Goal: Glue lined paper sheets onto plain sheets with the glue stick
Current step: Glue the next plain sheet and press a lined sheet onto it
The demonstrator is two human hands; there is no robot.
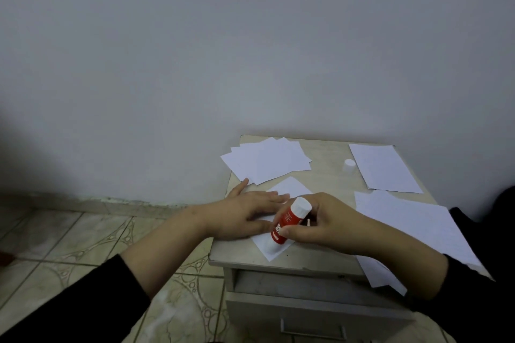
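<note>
Head view: a sheet (pixel 274 249) at the table's (pixel 328 159) near edge is pinned by the flat, straight-fingered left hand (pixel 245 213) while the glue stick (pixel 288 220), gripped in the right hand's (pixel 331 224) curled fingers, is rubbed on it; pressing a mating sheet on likely follows.

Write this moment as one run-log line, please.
left hand: presses small sheet flat | right hand: holds glue stick on sheet | cap: off, on table

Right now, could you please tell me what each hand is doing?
Left hand: open, fingers flat, pressing on the small paper sheet.
Right hand: closed around the glue stick.
</note>
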